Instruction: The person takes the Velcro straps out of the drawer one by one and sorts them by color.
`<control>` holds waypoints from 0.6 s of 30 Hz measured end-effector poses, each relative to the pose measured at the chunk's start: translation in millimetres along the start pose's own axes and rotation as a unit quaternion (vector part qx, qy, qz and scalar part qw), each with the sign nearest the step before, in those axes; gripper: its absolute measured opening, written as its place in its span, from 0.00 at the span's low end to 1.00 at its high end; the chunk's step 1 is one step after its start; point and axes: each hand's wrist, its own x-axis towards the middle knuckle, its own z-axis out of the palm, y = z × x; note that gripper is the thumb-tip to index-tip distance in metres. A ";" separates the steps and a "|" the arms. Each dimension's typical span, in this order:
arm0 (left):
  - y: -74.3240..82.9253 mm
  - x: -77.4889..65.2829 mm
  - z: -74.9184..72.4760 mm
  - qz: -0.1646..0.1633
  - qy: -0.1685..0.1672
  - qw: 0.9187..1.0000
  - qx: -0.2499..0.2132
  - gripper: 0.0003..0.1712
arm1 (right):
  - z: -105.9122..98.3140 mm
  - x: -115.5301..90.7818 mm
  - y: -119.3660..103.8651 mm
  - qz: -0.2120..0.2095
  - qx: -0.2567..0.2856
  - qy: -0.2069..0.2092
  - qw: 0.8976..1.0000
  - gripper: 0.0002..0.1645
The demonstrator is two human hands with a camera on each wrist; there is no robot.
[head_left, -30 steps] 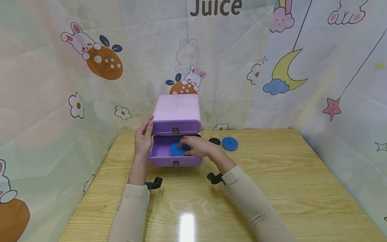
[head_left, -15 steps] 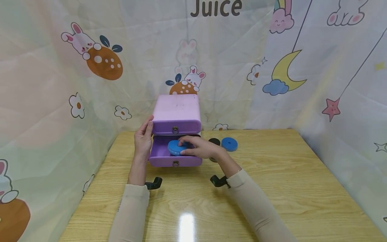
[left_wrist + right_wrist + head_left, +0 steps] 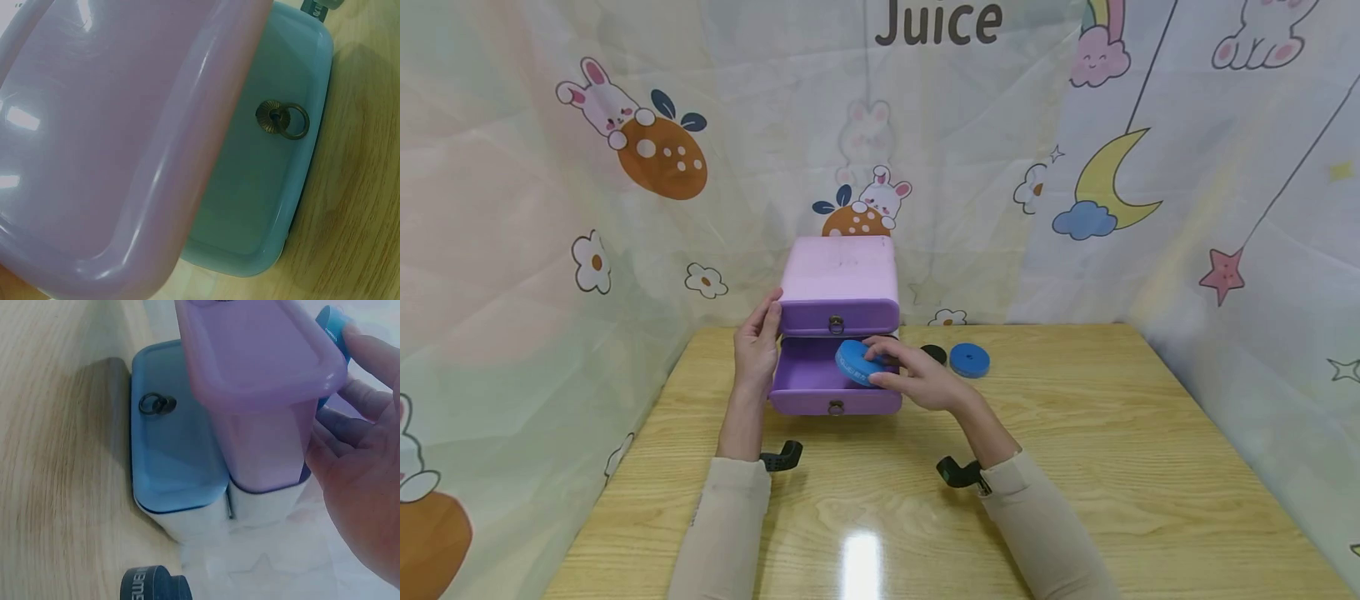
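The right hand [image 3: 917,377] has its grip clamped on a blue disc [image 3: 852,364]: the fingers [image 3: 880,343] bend over its upper side while the thumb presses low on the edge, so thumb and fingers are parted only by the disc itself. The disc is tilted, at the right part of a pulled-out purple drawer [image 3: 837,403], partly hidden by the hand; in the right wrist view it shows beyond the drawer's rim, and whether it also touches the drawer floor I cannot tell. The left hand [image 3: 755,350] has a looser grip: its thumb and fingers are apart and fairly straight, laid against the left side of the drawer unit [image 3: 838,268] at the corner of the upper purple drawer [image 3: 805,317], which is closed. The left wrist view does not show clearly how those fingertips lie. Below the pulled-out drawer sits a blue drawer [image 3: 178,444], closed, with a metal ring pull [image 3: 150,404] on its front. On the wooden desk [image 3: 1075,467], just right of the unit, lie a black disc [image 3: 934,354], partly covered by the right hand, and a second blue disc [image 3: 970,361], flat and near the black one.
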 end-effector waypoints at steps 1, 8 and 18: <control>-0.4 0.3 0.0 0.002 0.000 1.000 0.000 0.24 | -0.5 -2.1 -0.1 -0.003 0.000 0.006 1.000 0.13; -17.8 8.2 -4.4 0.003 0.010 1.000 -0.007 0.23 | -10.6 -18.8 -19.4 -0.015 0.021 0.026 0.999 0.13; -21.9 8.2 -4.2 0.015 0.018 1.000 0.002 0.24 | -33.5 -37.2 -19.7 0.031 0.042 0.039 0.998 0.16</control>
